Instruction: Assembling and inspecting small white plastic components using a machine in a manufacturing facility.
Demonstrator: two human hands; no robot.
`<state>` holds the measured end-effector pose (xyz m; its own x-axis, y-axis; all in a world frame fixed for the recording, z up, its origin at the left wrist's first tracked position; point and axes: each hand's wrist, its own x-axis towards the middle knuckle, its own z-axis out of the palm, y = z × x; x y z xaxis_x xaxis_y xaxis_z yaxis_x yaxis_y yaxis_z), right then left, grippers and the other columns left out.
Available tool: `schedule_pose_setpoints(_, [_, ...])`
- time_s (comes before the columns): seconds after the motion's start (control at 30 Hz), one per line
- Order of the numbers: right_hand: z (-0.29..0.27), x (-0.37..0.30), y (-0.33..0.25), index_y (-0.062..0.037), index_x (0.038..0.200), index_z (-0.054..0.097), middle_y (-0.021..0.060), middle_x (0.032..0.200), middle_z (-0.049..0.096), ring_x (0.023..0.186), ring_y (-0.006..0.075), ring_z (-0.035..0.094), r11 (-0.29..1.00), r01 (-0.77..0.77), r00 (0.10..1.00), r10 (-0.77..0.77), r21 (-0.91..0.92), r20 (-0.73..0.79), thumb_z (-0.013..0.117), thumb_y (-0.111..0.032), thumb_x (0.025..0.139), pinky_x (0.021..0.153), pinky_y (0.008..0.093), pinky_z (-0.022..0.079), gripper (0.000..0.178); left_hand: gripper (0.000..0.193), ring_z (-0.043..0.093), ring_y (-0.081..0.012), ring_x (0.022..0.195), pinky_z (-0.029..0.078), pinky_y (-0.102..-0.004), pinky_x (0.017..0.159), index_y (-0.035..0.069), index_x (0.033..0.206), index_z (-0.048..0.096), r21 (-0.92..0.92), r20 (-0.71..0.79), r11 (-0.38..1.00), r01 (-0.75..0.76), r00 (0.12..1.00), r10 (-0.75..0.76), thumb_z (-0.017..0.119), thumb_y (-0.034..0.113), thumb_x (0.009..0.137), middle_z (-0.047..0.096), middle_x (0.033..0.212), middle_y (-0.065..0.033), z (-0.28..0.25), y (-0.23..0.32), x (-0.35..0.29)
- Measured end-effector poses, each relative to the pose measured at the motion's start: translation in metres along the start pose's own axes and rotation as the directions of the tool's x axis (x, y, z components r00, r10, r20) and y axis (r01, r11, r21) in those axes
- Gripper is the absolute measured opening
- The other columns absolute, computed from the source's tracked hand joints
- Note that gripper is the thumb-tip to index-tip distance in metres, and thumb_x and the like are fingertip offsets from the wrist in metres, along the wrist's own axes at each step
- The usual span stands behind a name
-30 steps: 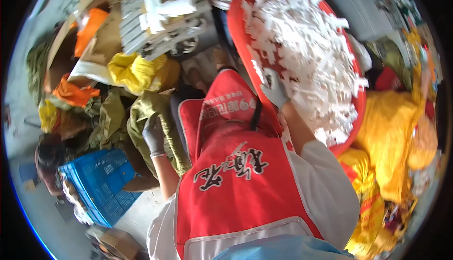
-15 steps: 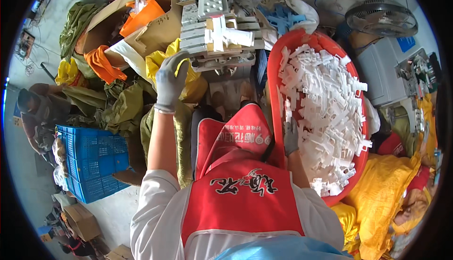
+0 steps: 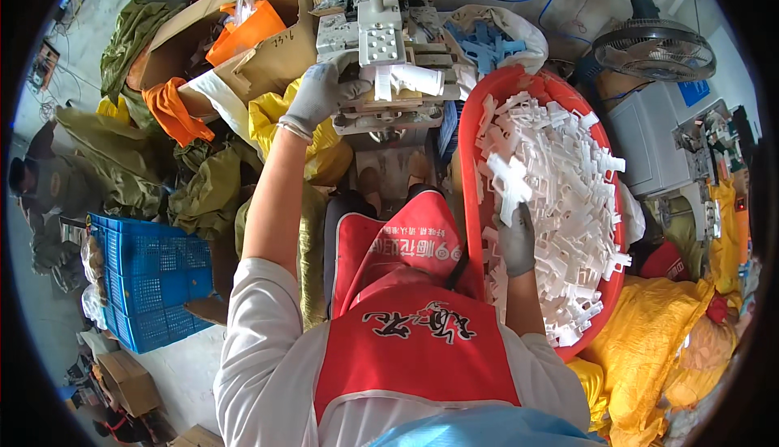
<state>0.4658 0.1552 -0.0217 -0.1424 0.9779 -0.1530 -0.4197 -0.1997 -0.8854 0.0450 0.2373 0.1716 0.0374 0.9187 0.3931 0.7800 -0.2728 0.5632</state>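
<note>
My left hand [image 3: 320, 98], in a grey-white glove, is at the left side of a bench machine [image 3: 381, 45], thumb and fingers apart beside the machine's plate. On the machine lies a white pistol-shaped plastic piece [image 3: 418, 80], its left part covered by the machine's dotted block. My right hand [image 3: 516, 244], in a grey glove, grips another white pistol-shaped plastic piece [image 3: 510, 183] by its lower end. That piece is blurred by motion, above the left side of a red oval tub [image 3: 469, 155] heaped with similar white pieces [image 3: 560, 179].
Left stand a blue plastic crate [image 3: 154, 285], green sacks [image 3: 199, 191], a yellow bag [image 3: 324, 155] and an open cardboard box [image 3: 276, 45]. A sack of blue pieces [image 3: 487, 41] and a black fan [image 3: 653, 45] are beyond the tub. Another person [image 3: 61, 179] is far left.
My left hand has moved up and right to the machine. The dotted block now covers part of the white piece. My right hand has lifted a white piece from the tub.
</note>
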Motion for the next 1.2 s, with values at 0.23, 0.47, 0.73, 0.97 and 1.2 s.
schedule_pose_setpoints(0.23, [0.075,0.064,-0.064,-0.0061,0.135,0.045,0.0052,0.121,0.056,0.107,0.0144,0.055,0.969,0.214,0.96,-0.232,0.121,0.155,0.049,-0.031,0.099,0.093,0.0317,0.044,0.043,0.033,0.068,-0.0227,0.092,0.052,-0.0316,0.08,0.002,0.109,0.062,-0.296,-0.053,0.947,0.122,0.988,-0.144,0.072,0.009,0.079,0.069,0.101,-0.013,0.008,0.003,-0.01])
schedule_pose_setpoints(0.47, [0.174,0.143,-0.099,-0.0098,0.128,0.054,0.0091,0.117,0.06,0.108,0.0209,0.056,0.476,0.693,0.719,-0.518,-0.542,0.463,0.06,-0.007,0.087,0.094,0.0333,0.043,0.042,0.03,0.068,-0.0171,0.091,0.052,-0.0281,0.08,0.002,0.106,0.064,-0.017,-0.467,0.99,0.136,0.875,-0.129,0.074,0.012,0.079,0.07,0.098,-0.0086,-0.015,-0.016,-0.081])
schedule_pose_setpoints(0.73, [0.225,0.156,-0.106,-0.018,0.126,0.058,0.0115,0.117,0.059,0.107,0.033,0.056,-0.226,0.815,0.485,-0.241,-0.534,0.841,0.061,-0.008,0.084,0.096,0.0395,0.044,0.043,0.029,0.066,-0.0152,0.086,0.051,-0.0286,0.079,0.002,0.108,0.065,-0.193,-0.489,0.819,0.541,0.671,-0.558,0.072,0.018,0.084,0.069,0.097,-0.0079,-0.021,-0.041,-0.239])
schedule_pose_setpoints(0.97, [0.184,0.154,-0.119,-0.006,0.124,0.056,0.0169,0.125,0.056,0.113,0.0344,0.053,-0.089,0.875,0.419,-0.354,-0.476,0.836,0.058,-0.032,0.092,0.096,0.0397,0.043,0.042,0.027,0.061,-0.0152,0.089,0.049,-0.0289,0.08,-0.001,0.112,0.062,-0.205,-0.45,0.704,0.68,0.574,-0.684,0.065,0.011,0.089,0.067,0.103,-0.0087,-0.012,-0.048,-0.319])
schedule_pose_setpoints(1.2, [-0.032,0.109,-0.034,-0.0125,0.117,0.06,0.0186,0.112,0.063,0.106,0.0358,0.059,0.019,0.091,0.991,0.101,-0.996,0.093,0.049,-0.04,0.092,0.09,0.0417,0.046,0.039,0.033,0.062,-0.0243,0.101,0.048,-0.033,0.088,0.0,0.12,0.059,-0.052,-0.433,0.539,0.841,0.467,-0.771,0.06,0.017,0.092,0.065,0.114,-0.0141,-0.008,-0.093,-0.404])
